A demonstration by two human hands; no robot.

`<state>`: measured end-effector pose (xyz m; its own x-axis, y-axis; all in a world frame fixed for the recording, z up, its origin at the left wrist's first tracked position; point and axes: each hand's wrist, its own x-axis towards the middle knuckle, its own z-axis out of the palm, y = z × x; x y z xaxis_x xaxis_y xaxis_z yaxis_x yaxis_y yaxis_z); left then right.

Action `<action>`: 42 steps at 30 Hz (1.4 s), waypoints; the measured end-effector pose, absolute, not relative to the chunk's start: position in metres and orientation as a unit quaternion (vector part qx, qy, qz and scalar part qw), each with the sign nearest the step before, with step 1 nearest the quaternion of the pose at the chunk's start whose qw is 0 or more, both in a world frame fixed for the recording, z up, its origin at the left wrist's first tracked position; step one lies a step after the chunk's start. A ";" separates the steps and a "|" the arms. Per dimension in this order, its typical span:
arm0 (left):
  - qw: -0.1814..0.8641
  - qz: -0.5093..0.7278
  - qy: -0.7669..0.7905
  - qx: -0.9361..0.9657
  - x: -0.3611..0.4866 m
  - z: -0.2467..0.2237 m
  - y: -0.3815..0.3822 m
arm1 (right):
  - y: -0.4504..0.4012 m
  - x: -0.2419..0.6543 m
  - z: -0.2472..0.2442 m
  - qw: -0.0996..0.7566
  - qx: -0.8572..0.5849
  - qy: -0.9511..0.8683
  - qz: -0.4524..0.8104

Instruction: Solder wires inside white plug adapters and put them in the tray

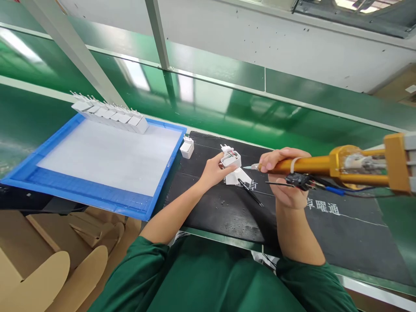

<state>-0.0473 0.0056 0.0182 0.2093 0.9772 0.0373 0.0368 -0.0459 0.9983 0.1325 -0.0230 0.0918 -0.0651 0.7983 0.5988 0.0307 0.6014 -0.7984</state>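
Gold tubular metal dispenser (pixel 315 168), gripped in our right hand (pixel 277 157), points leftward, tip (pixel 248 167) just beside the open, boxy white plastic housing (pixel 232 162) our left hand (pixel 212 171) pinches.

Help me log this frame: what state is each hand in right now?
Left hand: closed, holding an open white plug housing.
Right hand: closed around a gold-coloured tool.

Mid-frame, a white casing (pixel 232 161) is held by the left hand (pixel 212 174); at right, a gold tool (pixel 316 167) by the right hand (pixel 290 198).
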 end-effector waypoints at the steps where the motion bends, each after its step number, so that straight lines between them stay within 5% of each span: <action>1: 0.533 0.446 0.443 0.566 -0.049 0.020 0.007 | -0.022 0.136 0.093 0.626 -0.308 -0.649 0.303; 20: 0.475 0.374 0.503 0.618 -0.066 0.028 0.012 | -0.012 0.259 0.041 0.769 -0.483 -0.410 0.082; 30: 0.228 0.228 0.607 0.726 -0.083 0.022 0.026 | -0.020 0.251 0.037 0.761 -0.498 -0.409 0.069; 42: 0.459 0.358 0.525 0.621 -0.088 0.009 0.044 | -0.019 0.252 0.035 0.765 -0.486 -0.419 0.059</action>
